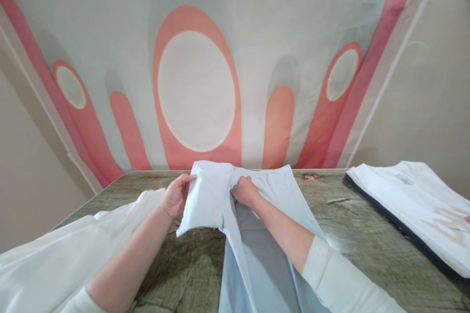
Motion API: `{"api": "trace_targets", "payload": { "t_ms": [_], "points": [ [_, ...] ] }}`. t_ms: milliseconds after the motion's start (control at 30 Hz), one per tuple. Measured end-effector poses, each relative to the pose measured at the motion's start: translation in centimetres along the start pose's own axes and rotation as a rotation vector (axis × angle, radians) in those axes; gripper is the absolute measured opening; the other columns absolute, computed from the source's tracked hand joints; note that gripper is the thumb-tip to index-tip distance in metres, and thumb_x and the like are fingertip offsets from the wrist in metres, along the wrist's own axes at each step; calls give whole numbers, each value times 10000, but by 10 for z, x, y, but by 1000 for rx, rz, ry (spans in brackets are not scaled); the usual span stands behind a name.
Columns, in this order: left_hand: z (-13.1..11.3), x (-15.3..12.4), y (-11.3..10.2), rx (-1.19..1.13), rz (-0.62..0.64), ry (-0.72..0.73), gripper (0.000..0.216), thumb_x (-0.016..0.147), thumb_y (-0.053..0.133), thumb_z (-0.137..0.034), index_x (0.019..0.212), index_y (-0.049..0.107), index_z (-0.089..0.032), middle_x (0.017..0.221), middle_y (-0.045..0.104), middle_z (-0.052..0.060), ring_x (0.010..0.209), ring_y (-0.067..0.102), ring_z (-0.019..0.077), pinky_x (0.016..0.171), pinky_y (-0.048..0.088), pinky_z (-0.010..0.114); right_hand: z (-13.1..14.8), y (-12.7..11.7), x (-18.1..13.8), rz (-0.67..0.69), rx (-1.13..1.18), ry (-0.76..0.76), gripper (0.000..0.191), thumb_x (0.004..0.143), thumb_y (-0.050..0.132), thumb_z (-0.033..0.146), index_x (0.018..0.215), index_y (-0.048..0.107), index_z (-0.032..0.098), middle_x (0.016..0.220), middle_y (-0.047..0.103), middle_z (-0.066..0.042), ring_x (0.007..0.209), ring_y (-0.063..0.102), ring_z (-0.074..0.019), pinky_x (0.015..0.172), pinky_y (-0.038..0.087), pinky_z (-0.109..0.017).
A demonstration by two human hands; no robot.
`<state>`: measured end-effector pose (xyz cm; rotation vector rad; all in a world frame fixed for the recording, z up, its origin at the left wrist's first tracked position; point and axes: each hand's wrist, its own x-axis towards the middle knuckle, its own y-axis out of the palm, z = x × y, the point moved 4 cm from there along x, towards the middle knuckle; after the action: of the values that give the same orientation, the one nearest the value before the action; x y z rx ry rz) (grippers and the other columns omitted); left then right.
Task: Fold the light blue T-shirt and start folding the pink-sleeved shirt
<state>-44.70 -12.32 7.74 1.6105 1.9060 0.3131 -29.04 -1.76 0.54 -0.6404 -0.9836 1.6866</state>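
A pale blue-white garment lies on the worn wooden table, running from the far edge toward me. My left hand grips the left edge of a folded-over part of it, fingers curled round the cloth. My right hand presses down near the middle of the garment, fingers closed on a crease of the fabric. Both forearms reach forward over the table; the right one lies across the garment.
A white cloth is heaped at the table's left. A stack of white folded items on a dark base sits at the right. Behind the table hangs a grey backdrop with pink ovals and stripes.
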Motion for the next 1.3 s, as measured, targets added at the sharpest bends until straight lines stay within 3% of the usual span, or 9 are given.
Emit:
{"api": "trace_targets", "payload": {
  "t_ms": [167,400,800,1033,1167,1300],
  "points": [
    [0,2,-3,-1,16,-6,391,710,488,-148,1066,608,-39,675,701,102,612,682,267,664,566,401,-1,2,3,15,55,-13,209,764,562,306,890,633,155,994,649,-143,927,605,-258,714,428,-305],
    [0,2,-3,6,20,-13,393,711,479,-147,1067,605,-40,671,700,105,632,683,272,667,561,405,5,3,-1,-62,208,-72,154,778,528,278,850,585,155,908,652,-104,858,583,-211,702,388,-278],
    [0,2,-1,15,47,-29,399,695,489,-157,1055,606,-31,678,701,108,619,681,273,667,562,406,-7,3,7,-149,558,33,254,779,464,388,768,553,151,699,601,-20,631,505,-129,536,344,-211],
    [0,-1,1,31,37,-25,413,686,495,-160,1063,593,-23,682,701,112,620,681,274,650,565,398,-2,10,5,-48,666,-66,377,818,435,432,689,629,135,610,604,-8,581,521,-122,540,372,-224],
    [0,-1,2,43,41,-18,415,687,499,-170,1065,592,-24,685,702,110,618,680,276,637,567,397,-4,3,14,-48,650,-101,349,863,390,320,784,672,131,678,662,-26,613,579,-124,586,429,-227],
    [0,2,-3,84,50,-13,409,686,512,-180,1055,591,-23,688,700,112,613,677,274,631,566,394,-38,-27,31,-137,533,-97,233,797,484,165,931,670,129,832,697,-54,740,621,-139,696,457,-238]
  ]
}}
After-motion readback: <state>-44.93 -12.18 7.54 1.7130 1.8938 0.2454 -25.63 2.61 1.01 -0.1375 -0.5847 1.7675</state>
